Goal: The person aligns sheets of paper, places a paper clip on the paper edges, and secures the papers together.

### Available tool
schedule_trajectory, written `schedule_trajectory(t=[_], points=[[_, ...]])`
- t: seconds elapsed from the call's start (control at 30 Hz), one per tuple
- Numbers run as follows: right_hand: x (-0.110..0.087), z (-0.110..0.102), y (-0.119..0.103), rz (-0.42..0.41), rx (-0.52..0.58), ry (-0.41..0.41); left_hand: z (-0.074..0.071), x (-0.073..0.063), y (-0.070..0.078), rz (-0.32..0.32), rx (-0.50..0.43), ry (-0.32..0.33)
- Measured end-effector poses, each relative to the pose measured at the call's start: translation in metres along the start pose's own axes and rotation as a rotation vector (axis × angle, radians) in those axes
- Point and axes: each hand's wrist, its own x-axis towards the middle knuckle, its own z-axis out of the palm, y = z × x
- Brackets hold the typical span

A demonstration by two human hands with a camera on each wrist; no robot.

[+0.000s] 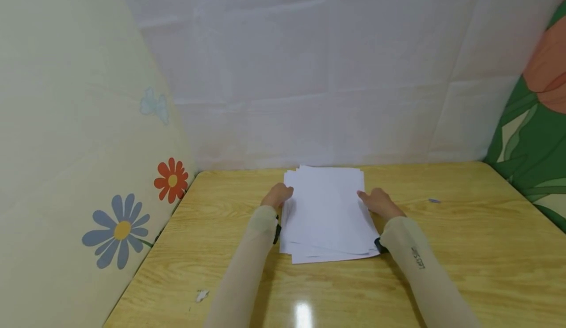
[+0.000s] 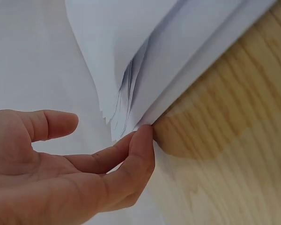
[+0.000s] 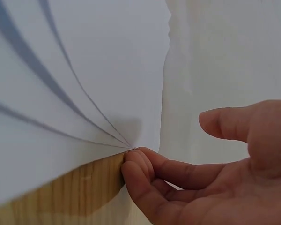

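Note:
A loose stack of white paper sheets [image 1: 329, 210] lies on the wooden table, its edges uneven and fanned at the near end. At the stack's left edge is my left hand [image 1: 278, 195]; in the left wrist view its bent fingertips [image 2: 143, 136] touch the sheet edges, while the thumb is held apart from the fingers. Opposite it, my right hand [image 1: 379, 203] touches the right edge. The right wrist view shows its fingertips [image 3: 136, 161] against the edges where several sheets spread apart, with the thumb raised away. Neither thumb pinches the paper there.
The yellow wood-grain table [image 1: 477, 249] meets a white sheet backdrop [image 1: 265, 72] behind. A small blue object [image 1: 434, 201] lies to the right, and a small whitish scrap [image 1: 202, 295] at the near left. Flower-printed panels stand at both sides.

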Motion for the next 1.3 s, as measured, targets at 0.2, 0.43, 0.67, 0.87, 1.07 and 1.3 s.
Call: schedule_trajectory(t=[0.2,0.43,0.67,0.87,1.07,1.3], points=[[0.002,0.002,0.000,0.000,0.029,-0.015,0.003,0.000,0.004,-0.047,-0.034,-0.012],[0.006,0.003,0.004,-0.030,0.062,-0.028,0.005,-0.005,0.007,0.010,-0.024,-0.013],[0.008,0.002,0.004,-0.043,0.065,-0.031,0.007,-0.004,0.009,0.045,-0.010,-0.026],[0.008,0.002,0.004,-0.025,0.072,-0.039,0.008,-0.003,0.010,0.024,-0.029,-0.036],[0.009,0.001,0.005,-0.037,0.076,-0.040,0.008,-0.005,0.010,0.036,-0.041,-0.039],[0.009,0.000,0.007,-0.044,0.090,-0.054,0.009,-0.008,0.011,0.024,-0.091,-0.038]])
